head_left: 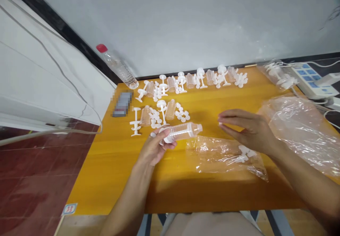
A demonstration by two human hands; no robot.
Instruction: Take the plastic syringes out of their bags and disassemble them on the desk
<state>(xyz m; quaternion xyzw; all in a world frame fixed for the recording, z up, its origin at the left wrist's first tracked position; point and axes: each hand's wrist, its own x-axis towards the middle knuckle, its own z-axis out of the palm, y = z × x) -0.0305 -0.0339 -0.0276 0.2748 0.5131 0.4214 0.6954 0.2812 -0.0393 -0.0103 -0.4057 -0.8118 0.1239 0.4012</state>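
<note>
My left hand (159, 145) is wrapped round the white end of a large clear plastic syringe (182, 131), whose narrow tip points right. To its right, my right hand (247, 128) pinches a small white plastic piece (220, 123) between thumb and fingers, apart from the syringe. Below the right hand lies a clear plastic bag (212, 156) with several white parts (244, 153) in it. Behind the left hand are clear barrels (145, 115), white plungers (136, 121) and small white caps (182, 112), laid out in groups.
Another row of barrels (190, 81) and plungers runs along the back edge. A water bottle (120, 71) leans at the back left, near a blurred phone (122, 104). At right are a big plastic bag (302, 129), a smaller filled bag (280, 73) and a power strip (315, 80).
</note>
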